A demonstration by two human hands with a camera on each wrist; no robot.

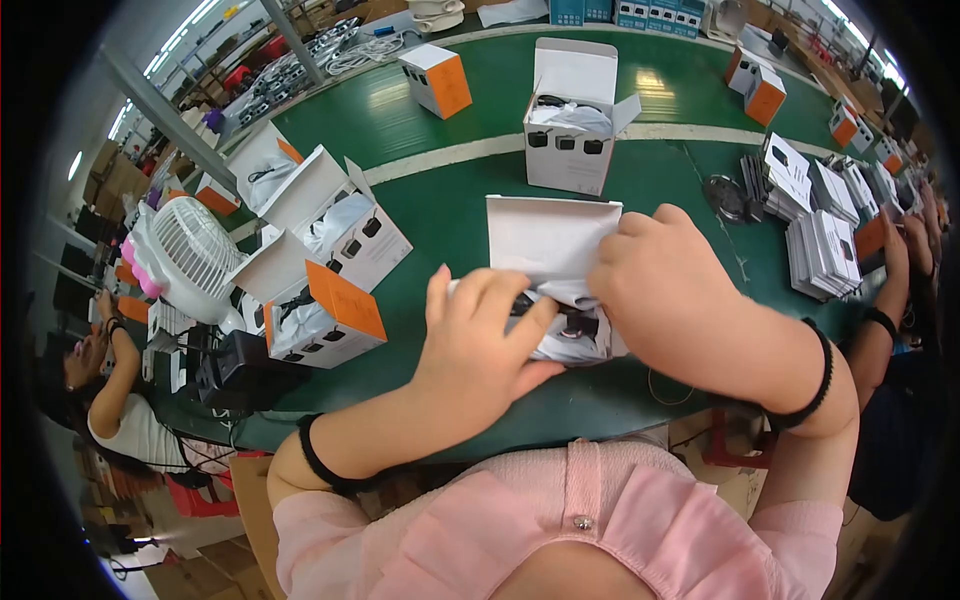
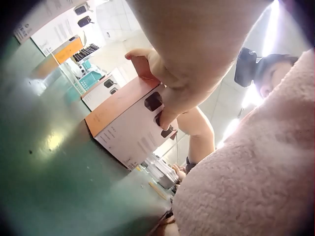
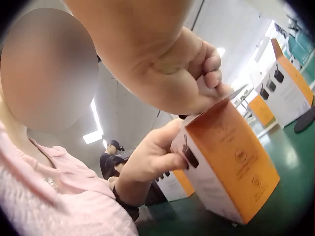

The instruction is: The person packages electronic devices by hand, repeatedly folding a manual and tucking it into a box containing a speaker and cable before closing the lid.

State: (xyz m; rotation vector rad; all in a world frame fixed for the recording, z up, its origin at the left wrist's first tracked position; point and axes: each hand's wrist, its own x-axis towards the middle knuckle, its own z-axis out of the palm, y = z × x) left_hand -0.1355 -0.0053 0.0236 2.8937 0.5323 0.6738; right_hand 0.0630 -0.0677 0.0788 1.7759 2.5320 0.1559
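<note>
In the head view a white and orange box (image 1: 555, 235) stands in front of me with its lid up. Inside lie a white plastic bag (image 1: 568, 291) and a black cable. My left hand (image 1: 478, 340) grips the box from the left; in the left wrist view its thumb (image 2: 170, 118) lies on the printed front. My right hand (image 1: 665, 290) is at the right of the opening, fingers curled, and the bag's crumpled edge runs up to its fingertips. In the right wrist view this hand (image 3: 197, 73) is close over the orange side (image 3: 236, 157).
Several filled open boxes (image 1: 375, 245) stand at the left by a white fan (image 1: 190, 255); another open box (image 1: 565, 150) is straight ahead. Stacks of white booklets (image 1: 820, 255) and a black round dish (image 1: 727, 198) lie at the right. Other people sit on both sides.
</note>
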